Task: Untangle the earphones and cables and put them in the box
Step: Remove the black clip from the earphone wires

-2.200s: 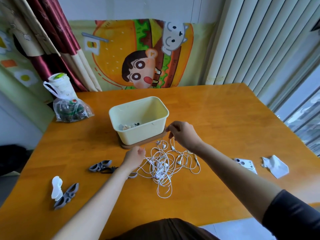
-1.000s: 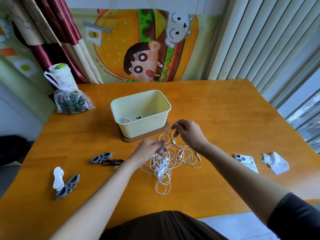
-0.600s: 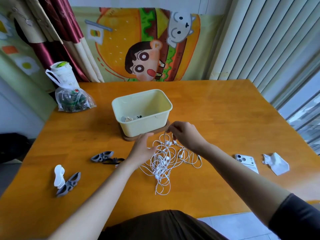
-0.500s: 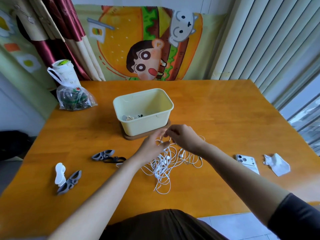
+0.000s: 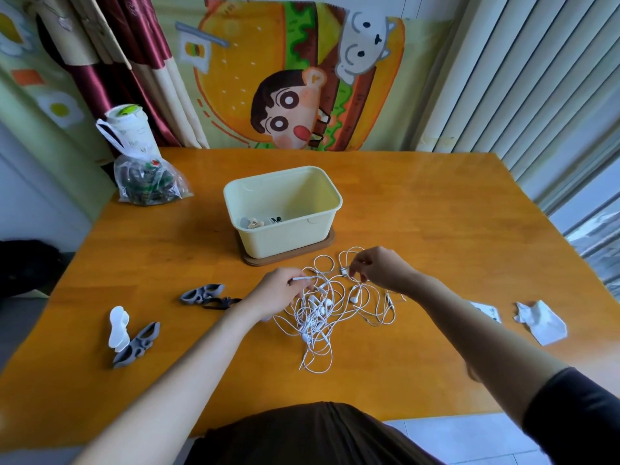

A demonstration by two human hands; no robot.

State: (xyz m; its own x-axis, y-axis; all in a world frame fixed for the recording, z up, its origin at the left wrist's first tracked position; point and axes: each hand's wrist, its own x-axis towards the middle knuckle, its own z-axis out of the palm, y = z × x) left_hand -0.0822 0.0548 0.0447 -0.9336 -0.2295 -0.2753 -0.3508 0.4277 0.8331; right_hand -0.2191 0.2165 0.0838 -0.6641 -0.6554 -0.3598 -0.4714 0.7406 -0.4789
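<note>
Though close before, left hand [image 5: 278, 293], right hand [image 5: 382, 271] now apart — a pinch-grip each on earphones [image 5: 322, 313].

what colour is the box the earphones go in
The box is pale yellow, on a brown base; seen best in the head view.

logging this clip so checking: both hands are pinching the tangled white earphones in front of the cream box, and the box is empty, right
The box is not empty: the head view shows a few small things on its bottom. The rest holds: left hand and right hand each pinch the tangled white earphones in front of it.
</note>
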